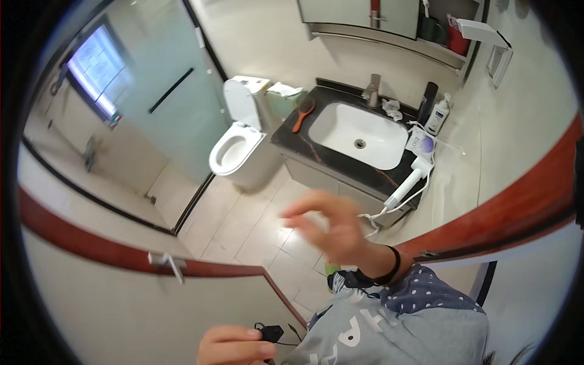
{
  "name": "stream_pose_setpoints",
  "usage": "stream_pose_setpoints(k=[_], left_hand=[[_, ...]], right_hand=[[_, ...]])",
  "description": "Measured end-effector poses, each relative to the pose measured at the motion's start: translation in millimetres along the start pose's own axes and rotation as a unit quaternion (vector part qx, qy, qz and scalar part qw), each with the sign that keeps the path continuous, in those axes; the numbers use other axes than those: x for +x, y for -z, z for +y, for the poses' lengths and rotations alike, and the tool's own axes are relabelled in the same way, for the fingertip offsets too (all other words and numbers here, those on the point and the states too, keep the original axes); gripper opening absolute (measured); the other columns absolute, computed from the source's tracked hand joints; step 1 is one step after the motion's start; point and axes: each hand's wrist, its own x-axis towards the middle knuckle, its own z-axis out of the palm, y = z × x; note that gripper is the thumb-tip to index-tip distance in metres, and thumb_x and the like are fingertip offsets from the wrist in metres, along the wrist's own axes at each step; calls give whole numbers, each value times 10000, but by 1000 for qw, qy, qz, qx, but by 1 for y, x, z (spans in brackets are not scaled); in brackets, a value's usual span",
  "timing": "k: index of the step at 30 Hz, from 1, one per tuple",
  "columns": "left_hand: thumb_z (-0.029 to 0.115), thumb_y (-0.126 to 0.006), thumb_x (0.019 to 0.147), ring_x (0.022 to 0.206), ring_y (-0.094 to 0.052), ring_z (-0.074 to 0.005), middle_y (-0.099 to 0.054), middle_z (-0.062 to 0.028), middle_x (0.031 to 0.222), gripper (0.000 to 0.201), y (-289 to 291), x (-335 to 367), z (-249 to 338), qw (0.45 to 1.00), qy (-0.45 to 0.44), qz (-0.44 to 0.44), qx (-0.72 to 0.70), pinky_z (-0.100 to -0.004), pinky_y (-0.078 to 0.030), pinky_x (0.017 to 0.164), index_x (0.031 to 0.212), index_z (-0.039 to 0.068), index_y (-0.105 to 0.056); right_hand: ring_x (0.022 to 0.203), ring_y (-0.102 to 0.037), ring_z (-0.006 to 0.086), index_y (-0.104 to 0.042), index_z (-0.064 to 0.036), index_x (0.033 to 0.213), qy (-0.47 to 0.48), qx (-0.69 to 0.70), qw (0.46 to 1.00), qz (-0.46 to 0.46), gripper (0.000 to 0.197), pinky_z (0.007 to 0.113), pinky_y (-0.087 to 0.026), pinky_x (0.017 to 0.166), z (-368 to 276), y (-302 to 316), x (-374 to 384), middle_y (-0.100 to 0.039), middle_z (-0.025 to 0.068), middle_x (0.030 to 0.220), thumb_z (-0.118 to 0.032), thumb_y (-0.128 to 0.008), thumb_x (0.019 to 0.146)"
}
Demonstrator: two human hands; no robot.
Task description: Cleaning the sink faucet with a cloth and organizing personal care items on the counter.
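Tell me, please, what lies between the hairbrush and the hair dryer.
In the head view, the white sink in the black counter lies between the hairbrush and hair dryer.

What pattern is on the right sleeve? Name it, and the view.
The right sleeve has white polka dots on grey-blue, shown best in the head view.

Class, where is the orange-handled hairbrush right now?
In the head view, the hairbrush lies on the black counter, left of the white sink and right of the toilet.
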Motion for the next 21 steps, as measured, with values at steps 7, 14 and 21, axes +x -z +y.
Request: stream_pose_setpoints(k=[7, 14, 21], left_hand=[[-40, -622, 832, 653, -552, -226, -456, -94, 918, 907, -11, 81, -165, 993, -99, 12, -56, -303, -465, 443, 1476, 436, -196], [-19, -633, 862, 626, -605, -263, -387, -130, 1251, 895, 7, 131, -345, 981, -179, 22, -66, -249, -478, 366, 1514, 262, -88], [-3, -683, 777, 737, -596, -199, -594, -112, 892, 237, -50, 111, -520, 937, 314, -93, -120, -326, -515, 701, 1013, 0, -668]], right_hand=[[835, -581, 62, -653, -17, 1089, -302, 118, 944, -62, 210, 222, -479, 761, 156, 14, 65, -652, 14, 919, -159, -582, 951], [843, -578, 93, -608, -48, 1166, -425, 83, 877, 208, 263, 246, -501, 758, 236, 113, 104, -618, 30, 949, -195, -562, 954], [852, -574, 147, -577, -67, 1178, -358, 10, 757, 547, 288, 305, -513, 758, 327, 263, 83, -587, 47, 965, -159, -586, 905]])
